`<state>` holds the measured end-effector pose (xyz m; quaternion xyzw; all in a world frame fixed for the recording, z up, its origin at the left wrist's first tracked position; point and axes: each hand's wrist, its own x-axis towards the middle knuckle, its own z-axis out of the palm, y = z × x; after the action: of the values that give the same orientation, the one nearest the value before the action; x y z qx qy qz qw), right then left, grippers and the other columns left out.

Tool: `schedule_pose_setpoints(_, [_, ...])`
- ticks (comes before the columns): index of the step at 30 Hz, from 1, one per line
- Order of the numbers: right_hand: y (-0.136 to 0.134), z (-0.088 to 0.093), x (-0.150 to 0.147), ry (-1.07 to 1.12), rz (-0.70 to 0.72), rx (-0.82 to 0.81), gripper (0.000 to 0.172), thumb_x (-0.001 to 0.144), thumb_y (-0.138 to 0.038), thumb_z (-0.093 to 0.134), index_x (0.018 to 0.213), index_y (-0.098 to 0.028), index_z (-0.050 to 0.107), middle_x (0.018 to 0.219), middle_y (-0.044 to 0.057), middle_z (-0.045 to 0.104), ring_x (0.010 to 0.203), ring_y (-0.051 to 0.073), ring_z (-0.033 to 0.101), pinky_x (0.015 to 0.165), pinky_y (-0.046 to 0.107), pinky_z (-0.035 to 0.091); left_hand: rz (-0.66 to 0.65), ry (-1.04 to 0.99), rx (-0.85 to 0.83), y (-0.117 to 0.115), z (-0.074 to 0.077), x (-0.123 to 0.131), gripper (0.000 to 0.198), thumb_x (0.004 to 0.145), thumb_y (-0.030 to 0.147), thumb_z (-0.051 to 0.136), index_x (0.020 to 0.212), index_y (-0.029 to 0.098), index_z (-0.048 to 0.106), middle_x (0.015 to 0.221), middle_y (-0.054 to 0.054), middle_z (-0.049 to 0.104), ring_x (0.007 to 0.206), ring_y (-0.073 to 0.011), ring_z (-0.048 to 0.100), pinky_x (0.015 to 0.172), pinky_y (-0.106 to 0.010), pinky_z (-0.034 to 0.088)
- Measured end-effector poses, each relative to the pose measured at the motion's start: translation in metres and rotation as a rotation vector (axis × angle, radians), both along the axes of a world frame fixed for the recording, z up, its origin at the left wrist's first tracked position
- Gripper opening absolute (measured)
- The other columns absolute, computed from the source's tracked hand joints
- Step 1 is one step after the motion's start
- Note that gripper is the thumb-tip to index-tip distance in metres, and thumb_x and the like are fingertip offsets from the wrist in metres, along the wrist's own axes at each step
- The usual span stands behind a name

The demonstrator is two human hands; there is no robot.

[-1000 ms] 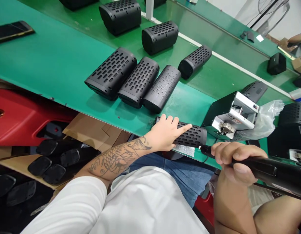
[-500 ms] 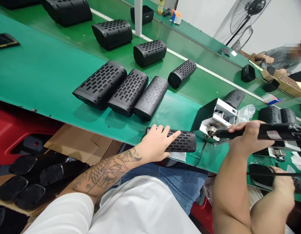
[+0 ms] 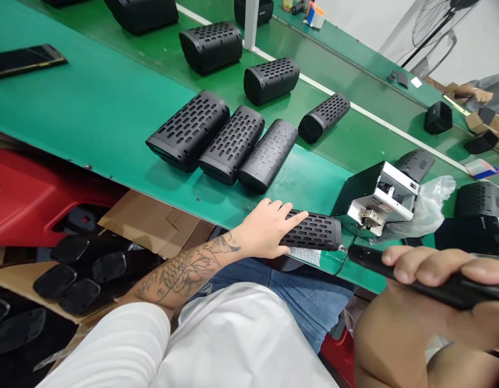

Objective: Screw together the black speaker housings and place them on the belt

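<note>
My left hand point(image 3: 269, 226) grips a black perforated speaker housing point(image 3: 314, 231) lying on its side at the bench's near edge. Its fingers reach over the top and the thumb is on the near side. In my right hand point(image 3: 431, 269) is a black electric screwdriver point(image 3: 371, 260), held almost level with its bit pointing left. The bit meets the right end of the housing, close to its lower corner; whether it sits in a screw is too small to tell. A screw feeder point(image 3: 379, 199) with a silver front stands just behind the screwdriver.
Three more housings point(image 3: 231, 145) lie side by side on the green bench point(image 3: 112, 118), with others farther back. A phone point(image 3: 27, 60) rests at left. Below are a red stool point(image 3: 31, 199) and a carton of black parts point(image 3: 88, 269). Plastic wrap point(image 3: 435, 205) lies beside the feeder.
The screwdriver has moved from the feeder's front down and left to the end of the housing. My left hand keeps its hold. The whole view has shifted slightly.
</note>
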<state>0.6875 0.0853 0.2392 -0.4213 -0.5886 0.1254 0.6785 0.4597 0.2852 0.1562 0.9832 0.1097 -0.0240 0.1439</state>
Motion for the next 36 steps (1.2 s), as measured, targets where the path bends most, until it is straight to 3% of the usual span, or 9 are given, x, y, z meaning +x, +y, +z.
schedule_pose_setpoints(1, [-0.002, 0.003, -0.017, 0.021, 0.024, -0.075, 0.035, 0.108, -0.049, 0.069, 0.097, -0.019, 0.055, 0.077, -0.001, 0.069, 0.056, 0.02, 0.068, 0.058, 0.044, 0.067, 0.0, -0.004, -0.001, 0.0, 0.0, 0.0, 0.102, 0.106, 0.064, 0.08, 0.191, 0.025, 0.039, 0.172, -0.022, 0.056, 0.146, -0.0406, 0.064, 0.119, -0.055, 0.047])
schedule_pose_setpoints(4, [0.005, 0.005, -0.06, 0.124, -0.024, -0.099, 0.041, 0.107, -0.055, 0.074, 0.098, -0.019, 0.058, 0.075, -0.002, 0.066, 0.059, 0.016, 0.068, 0.064, 0.04, 0.067, 0.008, -0.011, 0.002, 0.0, -0.001, -0.001, 0.101, 0.105, 0.063, 0.08, 0.19, 0.025, 0.04, 0.172, -0.022, 0.057, 0.146, -0.04, 0.063, 0.117, -0.054, 0.047])
schedule_pose_setpoints(7, [0.025, 0.0, -0.077, 0.111, 0.022, -0.102, 0.039, 0.106, -0.052, 0.076, 0.098, -0.018, 0.058, 0.075, -0.003, 0.064, 0.06, 0.014, 0.068, 0.067, 0.035, 0.067, 0.013, -0.031, 0.005, -0.001, -0.002, -0.002, 0.101, 0.104, 0.062, 0.082, 0.189, 0.025, 0.042, 0.17, -0.021, 0.058, 0.144, -0.0394, 0.064, 0.115, -0.053, 0.047])
schedule_pose_setpoints(12, [0.048, -0.014, -0.075, 0.098, 0.113, -0.097, 0.034, 0.106, -0.039, 0.076, 0.095, -0.015, 0.054, 0.074, -0.003, 0.062, 0.062, 0.01, 0.068, 0.07, 0.03, 0.068, 0.019, -0.028, 0.002, -0.001, -0.001, -0.001, 0.102, 0.103, 0.062, 0.081, 0.19, 0.025, 0.041, 0.168, -0.02, 0.06, 0.141, -0.0388, 0.064, 0.112, -0.052, 0.047])
schedule_pose_setpoints(23, [0.049, -0.024, -0.075, 0.08, 0.23, -0.171, 0.022, 0.105, -0.025, 0.073, 0.097, -0.014, 0.056, 0.078, -0.001, 0.065, 0.069, 0.009, 0.07, 0.077, 0.03, 0.068, 0.014, -0.015, -0.006, 0.0, 0.002, -0.001, 0.099, 0.104, 0.059, 0.077, 0.189, 0.024, 0.041, 0.165, -0.021, 0.061, 0.137, -0.038, 0.063, 0.105, -0.049, 0.047])
schedule_pose_setpoints(29, [0.053, -0.03, -0.078, 0.098, 0.245, -0.175, 0.018, 0.104, -0.022, 0.073, 0.098, -0.014, 0.057, 0.079, -0.001, 0.065, 0.07, 0.008, 0.07, 0.079, 0.028, 0.068, 0.012, 0.011, -0.015, -0.001, 0.003, -0.001, 0.1, 0.105, 0.06, 0.077, 0.191, 0.025, 0.038, 0.168, -0.021, 0.059, 0.142, -0.0393, 0.062, 0.11, -0.052, 0.049])
schedule_pose_setpoints(33, [0.052, -0.025, -0.081, 0.105, 0.232, -0.175, 0.02, 0.102, -0.024, 0.076, 0.098, -0.015, 0.059, 0.076, -0.003, 0.062, 0.065, 0.007, 0.067, 0.074, 0.026, 0.066, 0.019, -0.017, -0.007, -0.002, 0.002, -0.001, 0.102, 0.103, 0.061, 0.081, 0.189, 0.024, 0.041, 0.17, -0.021, 0.059, 0.145, -0.0402, 0.063, 0.115, -0.055, 0.049])
schedule_pose_setpoints(36, [0.047, -0.013, -0.064, 0.131, 0.138, -0.097, 0.017, 0.105, -0.031, 0.074, 0.102, -0.016, 0.065, 0.073, -0.002, 0.063, 0.062, 0.01, 0.068, 0.07, 0.029, 0.067, 0.019, -0.042, 0.002, -0.001, 0.001, -0.002, 0.101, 0.102, 0.063, 0.082, 0.187, 0.023, 0.045, 0.169, -0.022, 0.06, 0.143, -0.0404, 0.065, 0.114, -0.053, 0.051])
